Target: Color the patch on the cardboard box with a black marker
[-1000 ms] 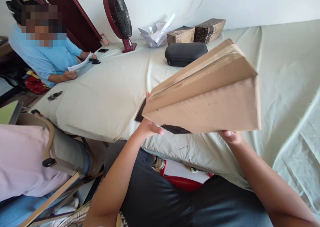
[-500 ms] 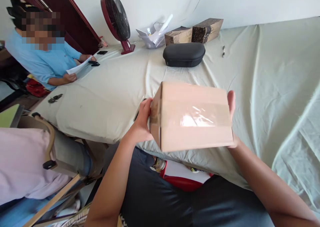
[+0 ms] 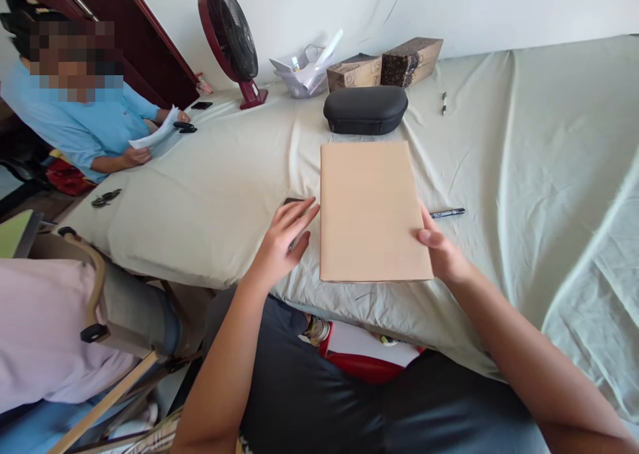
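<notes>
A plain brown cardboard box point(image 3: 372, 211) is in front of me over the cloth-covered table, a blank face turned up towards me. My right hand point(image 3: 444, 251) grips its right side, with the thumb at the edge of that face and the other fingers mostly hidden behind. Beside the box's left edge, my left hand point(image 3: 285, 244) has its fingers apart and holds nothing; whether a fingertip touches the cardboard I cannot tell. Partly behind the left fingers is a dark flat object point(image 3: 293, 201). A dark pen point(image 3: 448, 212) lies just right of the box.
Beyond the box sit a black zip case point(image 3: 366, 110), two patterned cartons point(image 3: 412, 61), a plastic basket point(image 3: 299, 84) of papers and a fan point(image 3: 232, 44). A small marker point(image 3: 444, 103) lies farther right. At left, a person in blue point(image 3: 94, 124) holds papers; another in pink point(image 3: 44, 327) sits nearer.
The box has turned, so its taped face no longer shows and a plain one does. My left hand has come off it; my right hand has shifted left with it. The pen has come into view.
</notes>
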The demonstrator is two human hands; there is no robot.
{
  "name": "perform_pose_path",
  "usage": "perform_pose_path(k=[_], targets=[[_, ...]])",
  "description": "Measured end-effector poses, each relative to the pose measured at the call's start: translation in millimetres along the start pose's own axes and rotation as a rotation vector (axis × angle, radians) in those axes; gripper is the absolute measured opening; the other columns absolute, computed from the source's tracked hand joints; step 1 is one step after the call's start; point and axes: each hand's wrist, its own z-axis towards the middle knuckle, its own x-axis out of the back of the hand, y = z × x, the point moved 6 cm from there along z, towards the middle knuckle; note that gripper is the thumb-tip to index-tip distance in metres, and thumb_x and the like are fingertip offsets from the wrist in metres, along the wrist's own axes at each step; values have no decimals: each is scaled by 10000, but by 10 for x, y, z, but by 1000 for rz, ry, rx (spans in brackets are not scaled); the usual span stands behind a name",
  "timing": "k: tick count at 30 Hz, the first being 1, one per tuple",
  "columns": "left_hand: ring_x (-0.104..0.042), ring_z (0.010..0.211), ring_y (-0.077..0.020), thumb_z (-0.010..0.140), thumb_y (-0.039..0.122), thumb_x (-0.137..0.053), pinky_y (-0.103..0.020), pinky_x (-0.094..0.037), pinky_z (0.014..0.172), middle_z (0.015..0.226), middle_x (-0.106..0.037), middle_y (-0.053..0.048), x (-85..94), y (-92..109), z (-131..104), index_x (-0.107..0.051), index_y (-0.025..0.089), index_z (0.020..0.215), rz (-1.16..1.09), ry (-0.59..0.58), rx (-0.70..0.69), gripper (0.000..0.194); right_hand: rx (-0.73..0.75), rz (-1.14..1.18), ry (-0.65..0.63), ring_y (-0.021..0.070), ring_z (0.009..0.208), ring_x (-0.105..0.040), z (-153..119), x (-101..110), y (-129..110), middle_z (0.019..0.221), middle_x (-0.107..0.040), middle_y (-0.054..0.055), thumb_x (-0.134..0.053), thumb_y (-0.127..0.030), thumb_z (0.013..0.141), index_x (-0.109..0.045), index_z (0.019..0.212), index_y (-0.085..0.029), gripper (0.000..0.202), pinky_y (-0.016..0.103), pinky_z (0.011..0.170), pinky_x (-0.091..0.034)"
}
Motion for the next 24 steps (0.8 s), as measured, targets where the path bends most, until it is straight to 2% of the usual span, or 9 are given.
perform_pose_path(k=[2,4,6,9,11,14,18,22,24], targets=[[-517,1574,-327,1115,444,-512,-535,-476,1265,1721,-519,-109,-36,-13,-20,-453,338,1690,-289,-36,170,587,-24,70,-74,384,1565,-534,-21,-79,42,1828,-346,32,-704,-805,858,-214,1757,-442,1087,606,1161,-575],[-470,1615,-361,1034,624,-617,-509,-502,1252,1787,-414,-133,-131,29,-38,-305,310,1754,-523,-71,286,845,-17,46,-110,383,1621,-452,-59,-142,66,1879,-181,25,-736,-774,862,-83,1770,-462,1161,619,1193,-545],[-457,1620,-388,906,679,-777,-521,-488,1267,1787,-401,-164,-238,69,-47,-196,302,1777,-577,-74,387,1112,39,-61,-107,398,1673,-351,-102,-185,71,1893,-76,32,-756,-753,865,-22,1772,-459,1204,641,1215,-516],[-489,1592,-388,839,600,-885,-569,-466,1275,1749,-441,-184,-341,106,-53,-115,341,1773,-464,26,502,1238,144,-212,-65,462,1709,-213,-147,-218,67,1892,38,40,-818,-734,819,7,1772,-461,1289,695,1219,-485],[-455,1609,-403,826,607,-895,-592,-485,1245,1793,-338,-206,-371,185,-51,-23,373,1766,-382,132,490,1303,192,-282,-25,493,1711,-164,-157,-227,65,1889,60,40,-868,-726,772,-9,1772,-470,1343,704,1226,-470],[-236,1695,-482,710,701,-938,-680,-396,1277,1851,-83,-232,-423,402,-58,57,393,1755,-235,247,386,1476,256,-358,15,517,1714,-86,-164,-261,47,1883,54,40,-904,-701,744,-2,1769,-487,1382,731,1208,-475],[96,1702,-573,533,801,-962,-810,-150,1313,1844,193,-205,-555,627,-84,77,409,1755,-72,222,319,1651,308,-412,55,545,1702,-101,-191,-306,34,1872,58,66,-925,-726,703,48,1758,-506,1452,799,1158,-485],[127,1699,-572,517,845,-938,-817,-116,1313,1845,207,-187,-593,643,-87,81,423,1755,-42,196,291,1658,340,-421,110,558,1683,-184,-213,-270,33,1866,31,125,-957,-778,614,89,1754,-488,1574,807,1157,-470],[132,1704,-555,533,843,-936,-805,-109,1325,1849,200,-176,-577,612,-85,88,420,1754,-63,196,296,1649,343,-395,124,536,1681,-224,-216,-248,26,1865,-9,136,-940,-800,623,84,1756,-474,1561,786,1170,-471]])
